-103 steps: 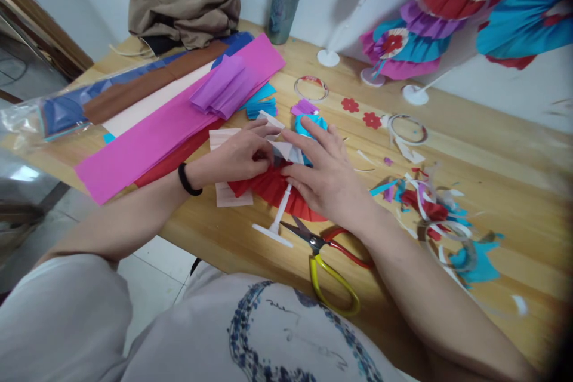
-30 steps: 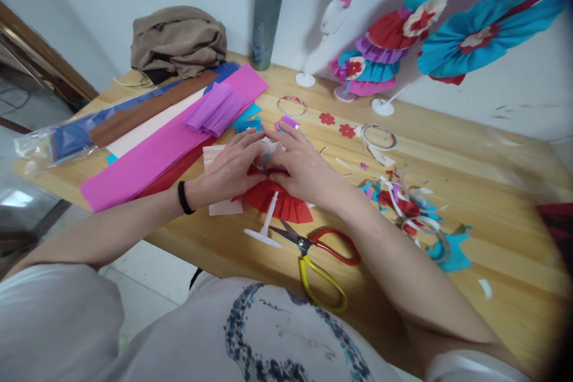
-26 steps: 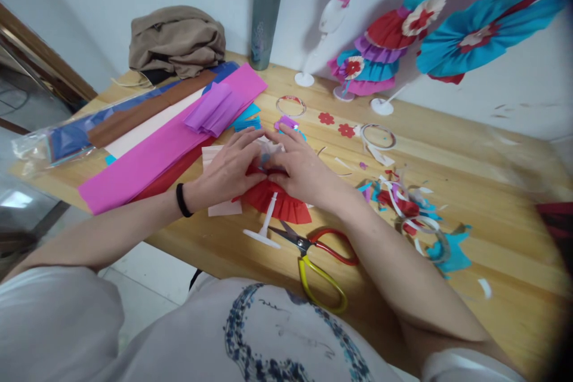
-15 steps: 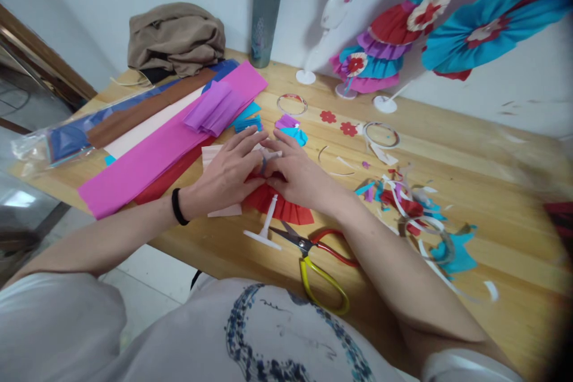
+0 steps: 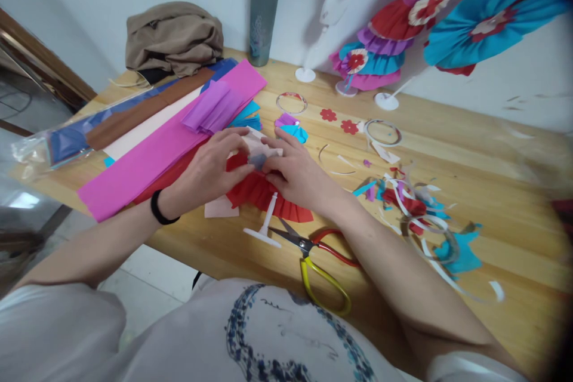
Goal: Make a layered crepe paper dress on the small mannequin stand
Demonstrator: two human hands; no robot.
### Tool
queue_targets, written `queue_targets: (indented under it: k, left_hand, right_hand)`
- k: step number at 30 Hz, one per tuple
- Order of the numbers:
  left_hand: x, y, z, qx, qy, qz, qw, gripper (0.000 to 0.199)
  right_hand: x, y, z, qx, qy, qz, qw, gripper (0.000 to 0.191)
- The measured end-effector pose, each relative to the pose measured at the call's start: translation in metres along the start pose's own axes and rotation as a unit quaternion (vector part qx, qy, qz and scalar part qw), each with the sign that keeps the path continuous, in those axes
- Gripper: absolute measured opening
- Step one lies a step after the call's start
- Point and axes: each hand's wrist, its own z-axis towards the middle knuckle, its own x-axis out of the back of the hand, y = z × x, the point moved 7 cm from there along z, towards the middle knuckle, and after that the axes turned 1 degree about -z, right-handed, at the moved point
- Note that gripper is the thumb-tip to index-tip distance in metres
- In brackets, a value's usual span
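Note:
Between my hands lies a pale-wrapped piece (image 5: pixel 258 144) with a pleated red crepe-paper skirt (image 5: pixel 290 206) and a white stem and round foot (image 5: pixel 264 234) toward me. My right hand (image 5: pixel 298 176) grips its pale part from the right, thumb and fingers closed on it. My left hand (image 5: pixel 210 161) is at its left side, thumb and fingers apart, with red and pale paper showing in the gap. Whether its fingertips touch the paper is hard to tell. Just below my right wrist are scissors (image 5: pixel 305 246) with red and yellow handles, blades parted. A pale pink paper piece (image 5: pixel 222 207) is under my left wrist.
Crepe paper strips (image 5: pixel 165 146) in several colours lie at left, before a brown cloth (image 5: pixel 174 36). A flask (image 5: pixel 265 12) stands by the wall, near dressed paper figures on stands (image 5: pixel 376 59). Tape rolls (image 5: pixel 383 132), red paper flowers (image 5: pixel 328 114) and scraps (image 5: pixel 412 203) lie at right.
My left hand has moved a little left and its fingers have parted, baring more of the pale wrap and red paper. My right hand has kept its grip. The scissors have not moved.

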Motion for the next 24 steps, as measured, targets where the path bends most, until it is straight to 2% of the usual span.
queue_targets:
  k: [3,7,10,15,24]
  left_hand:
    - [0.008,-0.025,-0.006,0.085,0.018,-0.025,0.996,0.025]
    - [-0.001,-0.048,-0.013,0.183,-0.053,-0.096,0.977,0.045]
    - [-0.009,-0.049,-0.011,0.196,-0.095,-0.122,0.968,0.051]
    - [-0.015,-0.045,-0.005,0.195,-0.12,-0.118,0.966,0.033]
    - [-0.006,-0.039,-0.013,0.244,-0.1,-0.191,0.946,0.019]
  right_hand:
    - [0.001,0.001,-0.001,-0.002,0.011,0.006,1.0,0.025]
    - [0.001,0.001,-0.001,-0.001,-0.001,0.02,1.0,0.024]
    - [0.002,0.0,0.001,-0.003,-0.018,0.033,0.999,0.026]
    - [0.004,-0.002,0.001,-0.016,-0.05,0.022,0.998,0.028]
    - [0.0,-0.002,0.001,-0.05,-0.087,0.008,0.995,0.06]
